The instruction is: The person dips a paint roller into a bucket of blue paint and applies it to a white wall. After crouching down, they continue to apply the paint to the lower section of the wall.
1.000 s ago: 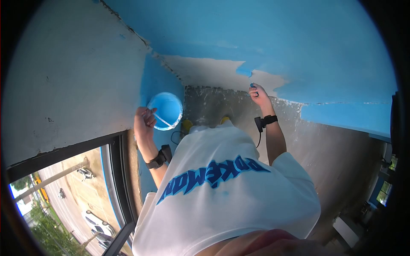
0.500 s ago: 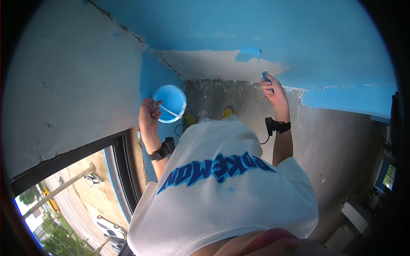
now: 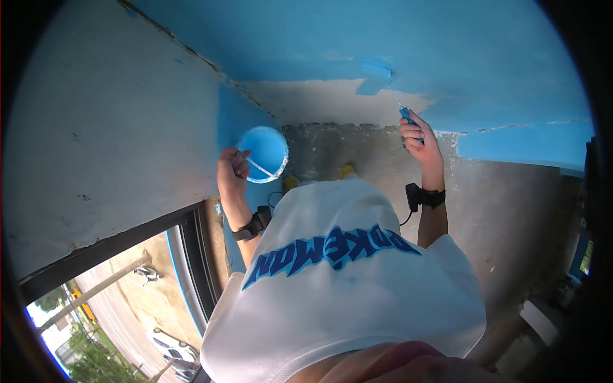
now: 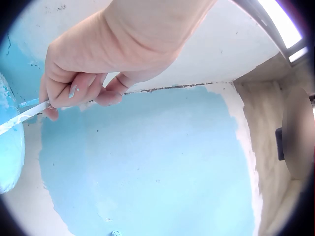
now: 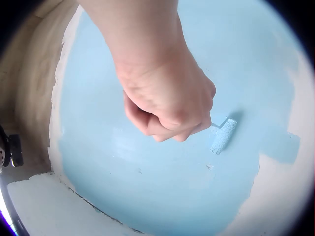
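The grey floor (image 3: 319,150), flecked with pale spots, bears the person's yellow footwear (image 3: 347,171), set slightly apart.

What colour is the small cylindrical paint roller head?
Light blue: the roller head shows best in the right wrist view.

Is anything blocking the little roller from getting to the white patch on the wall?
Nothing that shows. The right hand grips the roller, and only blue-painted wall lies between the roller and the white patch. The bucket, held by the left hand, is off to the left.
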`<action>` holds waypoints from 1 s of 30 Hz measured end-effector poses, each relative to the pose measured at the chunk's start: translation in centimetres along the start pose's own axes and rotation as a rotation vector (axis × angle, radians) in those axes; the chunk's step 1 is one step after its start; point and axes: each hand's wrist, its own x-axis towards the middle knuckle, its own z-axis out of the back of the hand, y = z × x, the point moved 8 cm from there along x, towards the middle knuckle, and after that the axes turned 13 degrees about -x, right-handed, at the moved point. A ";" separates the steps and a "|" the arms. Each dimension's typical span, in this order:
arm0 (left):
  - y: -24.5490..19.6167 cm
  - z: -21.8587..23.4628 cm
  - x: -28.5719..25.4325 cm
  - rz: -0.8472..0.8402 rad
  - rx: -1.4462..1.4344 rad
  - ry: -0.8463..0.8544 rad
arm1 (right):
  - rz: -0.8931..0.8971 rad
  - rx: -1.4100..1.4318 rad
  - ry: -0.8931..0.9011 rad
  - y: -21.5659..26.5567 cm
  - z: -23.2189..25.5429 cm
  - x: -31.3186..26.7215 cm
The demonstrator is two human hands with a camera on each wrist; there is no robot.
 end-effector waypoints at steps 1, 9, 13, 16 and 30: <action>0.0 0.0 0.0 0.010 -0.006 -0.004 | -0.028 0.051 0.003 -0.5 1.5 1.5; -0.1 0.7 0.2 -0.059 -0.026 0.000 | -0.089 0.035 -0.143 -3.8 11.6 14.6; -0.1 0.3 -0.1 -0.044 -0.012 0.070 | -0.055 -0.011 -0.257 -5.6 13.1 16.8; -0.2 0.3 -0.2 -0.039 -0.004 0.018 | -0.041 -0.055 -0.271 -5.4 11.7 14.8; 1.4 1.3 2.2 0.047 0.001 0.037 | 0.055 -0.170 -0.081 -4.2 -4.3 0.8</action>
